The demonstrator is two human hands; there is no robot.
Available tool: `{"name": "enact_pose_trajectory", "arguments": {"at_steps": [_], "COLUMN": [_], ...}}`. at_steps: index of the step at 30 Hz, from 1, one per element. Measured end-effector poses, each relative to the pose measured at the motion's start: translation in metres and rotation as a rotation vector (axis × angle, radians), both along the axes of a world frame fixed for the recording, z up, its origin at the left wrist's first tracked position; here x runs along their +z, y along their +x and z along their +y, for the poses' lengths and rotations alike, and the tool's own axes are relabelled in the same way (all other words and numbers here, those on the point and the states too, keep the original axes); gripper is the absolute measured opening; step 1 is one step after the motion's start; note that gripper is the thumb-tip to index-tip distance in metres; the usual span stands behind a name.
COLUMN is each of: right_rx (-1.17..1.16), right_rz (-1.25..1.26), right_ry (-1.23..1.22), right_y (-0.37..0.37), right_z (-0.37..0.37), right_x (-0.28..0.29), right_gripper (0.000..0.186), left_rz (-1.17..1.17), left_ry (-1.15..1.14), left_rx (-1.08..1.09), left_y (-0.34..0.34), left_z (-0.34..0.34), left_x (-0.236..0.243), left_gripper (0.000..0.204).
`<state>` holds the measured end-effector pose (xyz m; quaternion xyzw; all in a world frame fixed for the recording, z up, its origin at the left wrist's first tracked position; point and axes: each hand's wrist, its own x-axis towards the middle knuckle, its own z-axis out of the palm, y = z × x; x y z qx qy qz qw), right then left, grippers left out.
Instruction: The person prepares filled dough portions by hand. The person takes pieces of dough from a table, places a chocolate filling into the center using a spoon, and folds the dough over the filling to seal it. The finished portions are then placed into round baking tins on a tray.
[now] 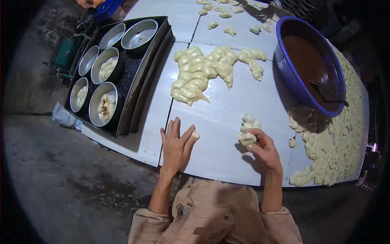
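My left hand (176,148) is low over the white tabletop, its outer fingers spread. A small bit of pale dough (196,134) sits between its index finger and thumb. Farther right, my right hand (266,149) pinches a lumpy piece of dough (246,138) between fingers and thumb. More dough lumps (250,121) lie just beyond that piece, and whether they are joined to it I cannot tell. Ahead of both hands, a large sheet of soft dough (191,75) is spread out, with a smaller strip (252,61) to its right.
At the left, a dark tray (134,77) carries several round metal tins (139,34), some containing dough pieces. A purple tub (280,53) of brown liquid with a dark-handled utensil stands at the right. Many dough pieces (337,142) cover the right edge; others (230,31) are scattered at the far side.
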<state>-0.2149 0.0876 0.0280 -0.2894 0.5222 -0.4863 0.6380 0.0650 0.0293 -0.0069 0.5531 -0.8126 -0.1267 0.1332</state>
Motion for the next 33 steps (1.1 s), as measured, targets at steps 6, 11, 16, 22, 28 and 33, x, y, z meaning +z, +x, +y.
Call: {"name": "enact_pose_trajectory", "arguments": {"at_steps": [6,11,16,22,28,33], "right_rx": [-0.188,-0.34,-0.441,-0.578,-0.534,-0.261], "right_rz": [0.132,0.164,0.082,-0.324,-0.042,0.654], "right_ry": [-0.03,-0.148,-0.223,-0.327,-0.379,-0.183], "right_y": [-0.005,-0.015,-0.014,-0.047,-0.112,-0.21], "right_z": [-0.003,0.003,-0.001,0.004,-0.027,-0.093], "right_x": [-0.001,-0.004,0.015,0.042,0.055,0.082], "right_gripper": [0.023,0.021,0.023,0.016,0.016,0.02], "left_rz": [0.002,0.464,0.98,1.701,1.356,1.34], "left_ry": [0.207,-0.063,-0.053,0.502,0.991,1.105], "left_rx": [0.024,-0.048,-0.427,-0.289,-0.269,-0.164], "left_y": [-0.003,-0.051,-0.173,-0.269,-0.282,-0.252], "left_z": [-0.001,-0.013,-0.016,0.018,0.02,-0.012], "left_x": [0.005,0.036,0.052,0.035,0.017,0.027], "left_gripper": [0.087,0.093,0.075,0.084,0.067,0.046]}}
